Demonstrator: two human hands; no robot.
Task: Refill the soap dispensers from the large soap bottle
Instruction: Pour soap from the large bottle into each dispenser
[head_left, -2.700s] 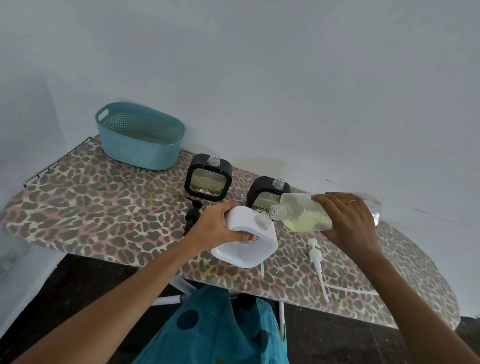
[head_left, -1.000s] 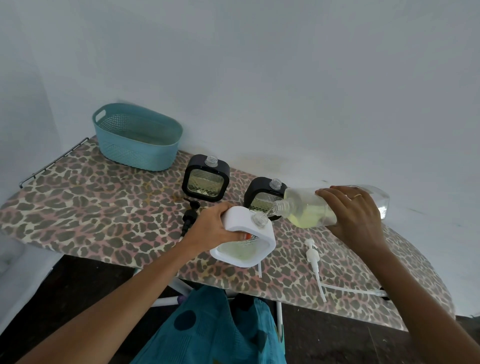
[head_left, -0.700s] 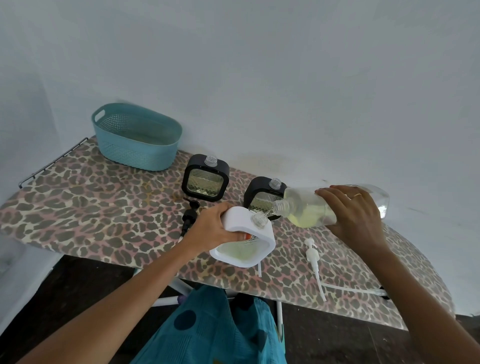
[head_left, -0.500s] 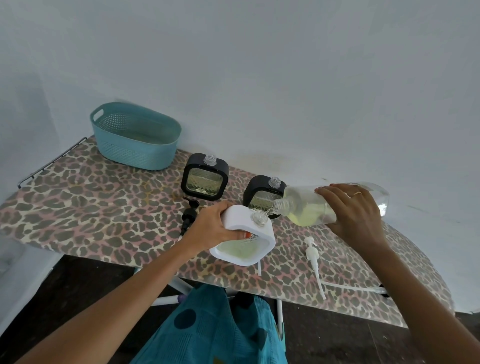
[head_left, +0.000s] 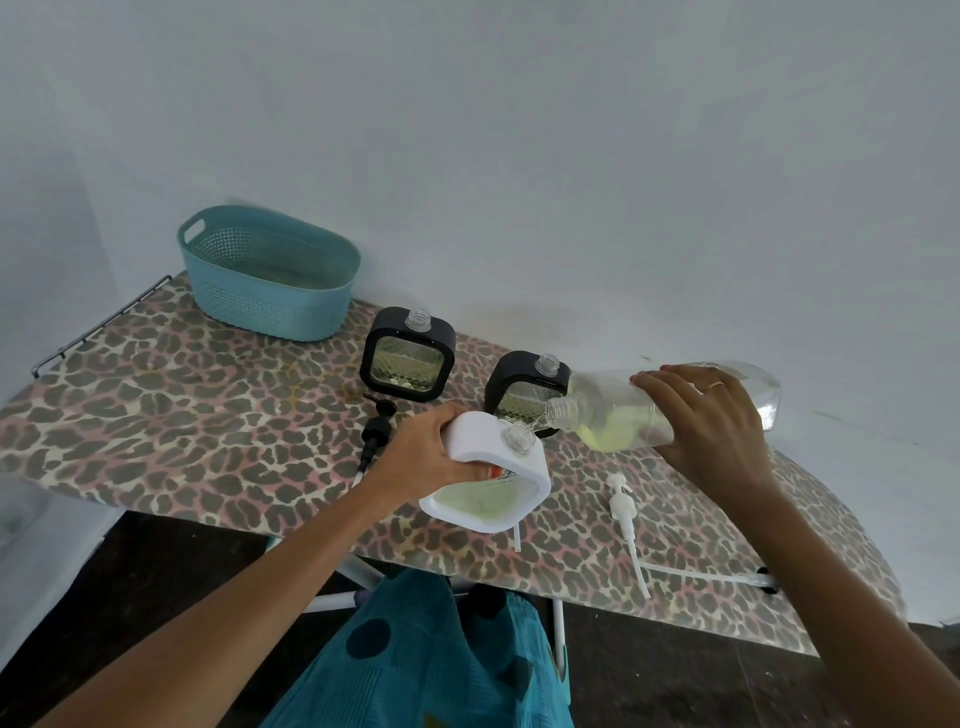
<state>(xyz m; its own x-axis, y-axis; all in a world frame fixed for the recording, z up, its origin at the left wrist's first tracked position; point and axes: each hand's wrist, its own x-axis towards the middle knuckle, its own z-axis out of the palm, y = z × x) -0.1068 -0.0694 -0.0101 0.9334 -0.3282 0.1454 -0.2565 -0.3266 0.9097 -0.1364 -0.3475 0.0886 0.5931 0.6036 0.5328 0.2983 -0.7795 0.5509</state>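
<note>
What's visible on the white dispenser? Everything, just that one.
The white dispenser is a rounded-square, plastic-looking frame around a clear window showing yellow-green liquid. Its clear threaded neck is open, pump off. It is tilted, neck toward the large soap bottle, whose mouth pours a thin stream into it. The left hand grips its left side. It is over the near edge of the ironing board; whether it rests there is unclear.

Leopard-print ironing board, teal basket, white dispenser, black dispensers, soap seemingly pale yellow-green
</note>
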